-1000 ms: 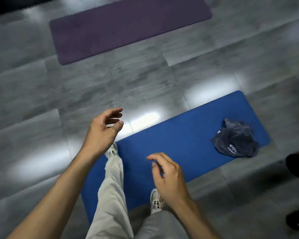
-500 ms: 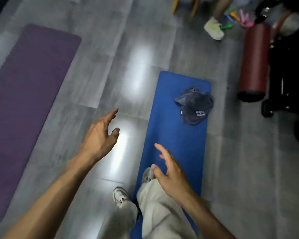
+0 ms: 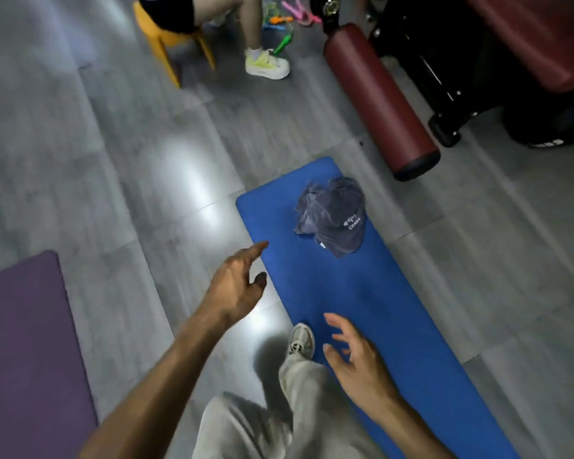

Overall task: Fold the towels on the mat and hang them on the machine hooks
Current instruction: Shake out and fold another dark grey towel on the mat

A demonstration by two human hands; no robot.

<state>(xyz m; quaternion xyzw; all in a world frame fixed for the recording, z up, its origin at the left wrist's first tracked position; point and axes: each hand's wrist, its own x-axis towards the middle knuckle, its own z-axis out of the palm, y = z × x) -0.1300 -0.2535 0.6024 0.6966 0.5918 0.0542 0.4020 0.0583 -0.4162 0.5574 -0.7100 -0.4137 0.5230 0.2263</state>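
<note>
one crumpled towel (image 3: 332,219) on one blue mat (image 3: 371,303)

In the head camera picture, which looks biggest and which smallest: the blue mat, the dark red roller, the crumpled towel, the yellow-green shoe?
1. blue mat
2. dark red roller
3. crumpled towel
4. yellow-green shoe
The roller and shoe lie farther from the camera, so their true sizes are unsure.

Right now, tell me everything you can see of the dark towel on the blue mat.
The towel is dark navy-grey soft cloth, crumpled into an unfolded heap with creases and a raised bunch at its far-left part. White printed lettering shows on its near-right side, and a small pale tag sticks out at the near edge. It lies near the far end of the blue mat, touching only the mat; neither hand reaches it.
</note>
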